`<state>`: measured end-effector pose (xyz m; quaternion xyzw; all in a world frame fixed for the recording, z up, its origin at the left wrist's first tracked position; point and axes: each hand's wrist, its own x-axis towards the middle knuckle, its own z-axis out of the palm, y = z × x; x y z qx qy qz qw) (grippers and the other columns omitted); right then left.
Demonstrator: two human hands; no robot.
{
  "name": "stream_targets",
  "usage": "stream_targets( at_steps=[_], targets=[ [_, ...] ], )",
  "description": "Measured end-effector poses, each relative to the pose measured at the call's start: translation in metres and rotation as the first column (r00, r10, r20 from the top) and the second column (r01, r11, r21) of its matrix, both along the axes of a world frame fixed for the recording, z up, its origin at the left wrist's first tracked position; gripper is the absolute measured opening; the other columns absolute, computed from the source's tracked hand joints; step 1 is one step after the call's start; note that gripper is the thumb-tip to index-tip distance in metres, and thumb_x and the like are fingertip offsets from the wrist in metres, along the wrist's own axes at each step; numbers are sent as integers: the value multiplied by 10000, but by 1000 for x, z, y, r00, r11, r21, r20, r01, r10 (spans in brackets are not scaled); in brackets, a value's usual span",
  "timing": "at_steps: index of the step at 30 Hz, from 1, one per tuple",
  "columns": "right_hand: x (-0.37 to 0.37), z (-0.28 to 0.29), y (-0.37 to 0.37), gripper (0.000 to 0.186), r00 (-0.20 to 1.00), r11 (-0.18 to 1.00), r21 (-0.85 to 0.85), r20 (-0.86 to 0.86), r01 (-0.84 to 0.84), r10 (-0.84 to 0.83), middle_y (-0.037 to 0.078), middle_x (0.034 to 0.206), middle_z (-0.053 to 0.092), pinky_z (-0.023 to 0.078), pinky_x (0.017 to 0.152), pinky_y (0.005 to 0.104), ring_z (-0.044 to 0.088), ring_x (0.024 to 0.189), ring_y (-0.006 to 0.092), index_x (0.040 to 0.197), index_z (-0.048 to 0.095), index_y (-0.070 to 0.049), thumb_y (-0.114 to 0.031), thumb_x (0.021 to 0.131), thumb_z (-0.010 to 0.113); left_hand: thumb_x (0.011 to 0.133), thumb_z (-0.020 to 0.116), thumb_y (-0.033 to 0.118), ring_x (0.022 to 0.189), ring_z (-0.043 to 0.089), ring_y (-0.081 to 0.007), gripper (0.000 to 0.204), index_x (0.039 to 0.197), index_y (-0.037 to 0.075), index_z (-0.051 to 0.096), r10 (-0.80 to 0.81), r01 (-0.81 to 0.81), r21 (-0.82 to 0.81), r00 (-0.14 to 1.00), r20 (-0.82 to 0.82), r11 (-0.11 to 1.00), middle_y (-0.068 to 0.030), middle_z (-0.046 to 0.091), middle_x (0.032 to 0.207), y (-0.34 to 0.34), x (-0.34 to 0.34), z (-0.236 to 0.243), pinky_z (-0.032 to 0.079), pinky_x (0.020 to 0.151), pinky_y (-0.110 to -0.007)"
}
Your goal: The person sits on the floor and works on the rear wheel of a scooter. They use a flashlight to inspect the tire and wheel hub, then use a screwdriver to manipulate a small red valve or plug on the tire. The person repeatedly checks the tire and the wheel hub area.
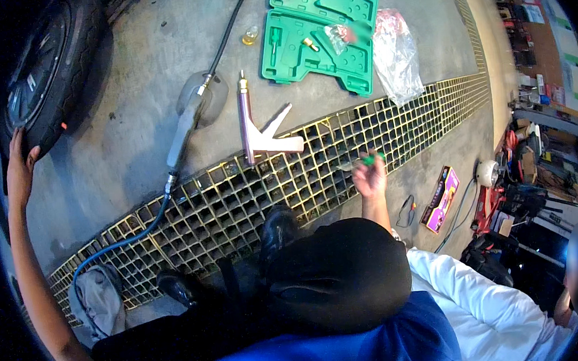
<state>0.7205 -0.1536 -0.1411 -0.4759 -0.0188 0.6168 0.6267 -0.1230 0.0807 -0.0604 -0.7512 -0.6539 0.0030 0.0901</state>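
Note:
At the left, my left hand (21,172) grips the lower edge of a black tire (69,104) on its dark wheel, fingers and thumb on its rim. My right hand (370,177) is closed on a small green-handled tool (372,159) above the floor grating; its thin shaft is blurred and points left. Ahead of it lies a purple and pale pistol-shaped tool (246,123) with a brass tip. An open green tool case (285,65) lies farther off, holding another green-handled tool (274,42) and a small brass fitting (310,45).
A grey air gun (183,134) on a hose lies left of centre. Past it stands a small yellowish bottle (250,36). Clear plastic bag (397,61), purple box (441,201) and grey cloth (97,295) lie around the yellow-edged grating (218,205). Another person in white (481,294) is close at right.

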Motion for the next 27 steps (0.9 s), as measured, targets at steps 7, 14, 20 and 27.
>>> stream_targets(
  at_steps=[7, 14, 20, 27],
  targets=[
    [1, 46, 36, 143, 998, 969, 245, -60, -17, 33, 37, 845, 636, 376, 437, 213, 524, 588, 101, 962, 623, -133, -172, 845, 696, 918, 602, 260, 1349, 385, -313, 584, 1421, 66, 378, -49, 48, -34, 999, -10, 998, -172, 387, 1464, 4, -11, 1, 325, 1106, -374],
    [3, 41, 46, 116, 921, 1000, -15, 389, 3, 3, 40, 759, 615, 361, 418, 221, 489, 518, 98, 932, 590, -112, -180, 874, 662, 913, 609, 256, 1356, 377, -309, 603, 1427, 53, 368, -64, 65, -33, 997, 36, 997, -178, 392, 1459, 4, -10, 6, 320, 1110, -370],
    [29, -10, 34, 98, 702, 949, -295, 652, -113, 286, 9, 672, 557, 374, 448, 232, 470, 523, 89, 885, 585, -86, -143, 856, 659, 892, 627, 208, 1343, 382, -346, 619, 1424, 48, 354, -20, 22, -61, 999, 33, 998, -184, 376, 1463, 11, 19, 9, 338, 1095, -386],
    [18, 71, 122, 132, 638, 983, -171, 750, -66, 173, 72, 730, 626, 363, 403, 210, 541, 517, 110, 915, 554, -50, -180, 930, 568, 878, 636, 219, 1323, 391, -375, 616, 1413, 59, 374, 19, -14, -55, 995, 100, 998, -191, 371, 1460, -1, 40, 23, 353, 1081, -399]
  ],
)
